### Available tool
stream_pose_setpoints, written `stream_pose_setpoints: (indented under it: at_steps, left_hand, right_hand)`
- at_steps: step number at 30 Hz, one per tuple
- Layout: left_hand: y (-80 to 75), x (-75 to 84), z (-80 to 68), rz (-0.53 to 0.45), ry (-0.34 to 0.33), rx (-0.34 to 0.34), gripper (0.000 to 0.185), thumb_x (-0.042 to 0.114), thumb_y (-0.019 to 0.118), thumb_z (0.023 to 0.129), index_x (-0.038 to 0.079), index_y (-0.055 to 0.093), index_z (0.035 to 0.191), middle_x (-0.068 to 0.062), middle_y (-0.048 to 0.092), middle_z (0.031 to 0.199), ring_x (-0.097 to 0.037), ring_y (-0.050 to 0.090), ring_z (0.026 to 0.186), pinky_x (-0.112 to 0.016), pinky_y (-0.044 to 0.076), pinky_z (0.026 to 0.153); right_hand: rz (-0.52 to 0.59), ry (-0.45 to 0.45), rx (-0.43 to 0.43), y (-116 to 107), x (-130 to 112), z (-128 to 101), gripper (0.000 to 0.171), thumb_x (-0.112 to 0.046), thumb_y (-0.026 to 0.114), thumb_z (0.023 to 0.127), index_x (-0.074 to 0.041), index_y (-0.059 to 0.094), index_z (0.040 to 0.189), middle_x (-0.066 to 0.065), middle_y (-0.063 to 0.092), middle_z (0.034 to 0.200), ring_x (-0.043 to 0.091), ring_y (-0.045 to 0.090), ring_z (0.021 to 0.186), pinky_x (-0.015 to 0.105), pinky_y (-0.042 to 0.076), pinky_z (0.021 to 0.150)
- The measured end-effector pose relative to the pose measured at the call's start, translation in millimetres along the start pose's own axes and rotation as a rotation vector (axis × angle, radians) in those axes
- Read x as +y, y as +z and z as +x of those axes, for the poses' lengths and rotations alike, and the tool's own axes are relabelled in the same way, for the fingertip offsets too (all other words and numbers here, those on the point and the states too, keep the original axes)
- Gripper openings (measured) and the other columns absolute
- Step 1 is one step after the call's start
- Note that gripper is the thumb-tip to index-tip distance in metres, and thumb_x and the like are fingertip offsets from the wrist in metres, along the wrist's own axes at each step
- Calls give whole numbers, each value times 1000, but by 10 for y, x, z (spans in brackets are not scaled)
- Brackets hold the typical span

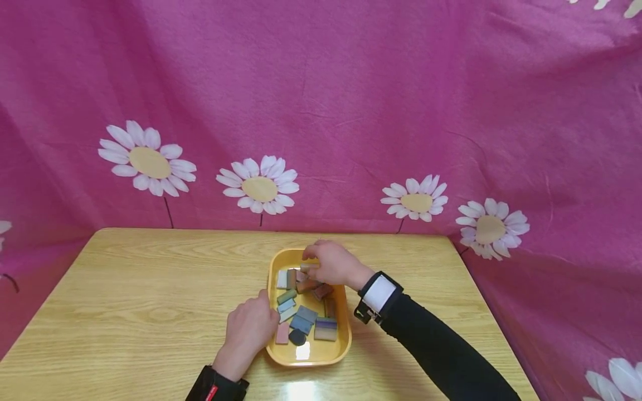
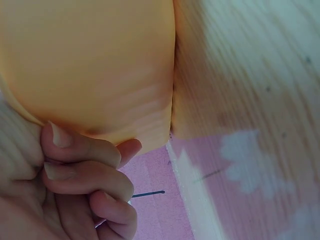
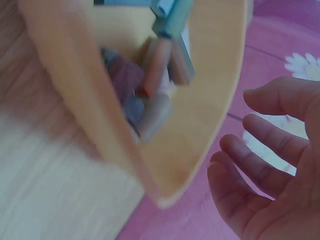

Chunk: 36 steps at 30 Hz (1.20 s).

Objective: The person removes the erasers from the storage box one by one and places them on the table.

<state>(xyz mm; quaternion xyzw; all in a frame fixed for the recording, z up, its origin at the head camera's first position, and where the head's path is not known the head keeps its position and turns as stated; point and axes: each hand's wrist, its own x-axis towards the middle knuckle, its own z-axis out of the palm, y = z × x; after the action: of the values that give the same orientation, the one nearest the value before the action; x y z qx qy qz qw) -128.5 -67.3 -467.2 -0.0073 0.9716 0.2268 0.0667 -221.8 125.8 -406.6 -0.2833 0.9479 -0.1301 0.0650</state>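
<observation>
A yellow tray (image 1: 310, 363) with raised walls stands on the table and holds several small coloured blocks. Among them are a pink block (image 1: 282, 333), a green cylinder (image 1: 286, 296), a dark round piece (image 1: 297, 337) and blue blocks (image 1: 303, 320). My left hand (image 1: 251, 323) is at the tray's left edge. Its fingers curl against the rim and outer wall in the left wrist view; the thumb's place is unclear. Over the tray's far right corner, my right hand (image 1: 333, 263) has its fingers apart and slightly bent. Nothing is between them in the right wrist view.
The wooden table (image 1: 150, 312) extends on both sides of the tray. Behind its far edge hangs a pink cloth (image 1: 326, 111) printed with white daisies, which also runs down the right side.
</observation>
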Motion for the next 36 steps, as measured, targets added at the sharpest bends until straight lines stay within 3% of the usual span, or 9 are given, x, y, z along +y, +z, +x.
stream_pose_setpoints:
  at_steps: [6, 10, 15, 20, 28, 36]
  left_hand:
    - [-4, -24, 9, 6, 14, 13, 38, 20, 59, 87, -3, 59, 117, -11, 60, 77, -23, 56, 63, -38, 41, 53]
    - [16, -18, 11, 8, 31, 31, 38, 20, 60, 87, -4, 59, 116, -11, 60, 76, -23, 56, 62, -39, 41, 52]
    - [15, -20, 15, 8, 27, 30, 38, 19, 59, 87, -4, 59, 117, -11, 60, 75, -23, 56, 61, -38, 41, 52]
    - [17, -28, 15, 3, 29, 34, 36, 19, 58, 87, -4, 59, 115, -10, 59, 74, -23, 55, 60, -38, 40, 51]
    - [32, -34, 14, 0, 27, 35, 36, 19, 58, 87, -4, 59, 114, -10, 59, 74, -23, 55, 60, -38, 40, 51]
    - [33, -29, 11, 5, 22, 30, 36, 19, 58, 88, -4, 59, 115, -10, 59, 74, -22, 54, 60, -38, 40, 52]
  right_hand:
    - [-39, 29, -105, 182, -76, 103, 39, -31, 76, 83, -13, 69, 117, 3, 64, 102, 19, 57, 90, 35, 46, 86]
    - [-68, 44, -163, 251, -51, 119, 34, -28, 79, 80, -15, 70, 110, -1, 57, 96, 16, 54, 89, 30, 45, 81]
    - [-92, 71, -195, 315, -10, 132, 29, -13, 79, 73, -16, 71, 101, -2, 53, 92, 14, 51, 86, 26, 45, 76]
    - [-110, 60, -187, 375, -8, 137, 22, -7, 77, 72, -15, 68, 90, -2, 58, 83, 14, 51, 81, 26, 46, 75]
    - [-111, 65, -174, 370, -18, 96, 19, -16, 78, 75, -17, 62, 85, -4, 53, 79, 13, 50, 79, 27, 44, 71]
    - [-47, 35, -50, 54, 94, -53, 24, -18, 79, 74, -14, 59, 88, -1, 51, 80, 15, 50, 72, 31, 43, 65]
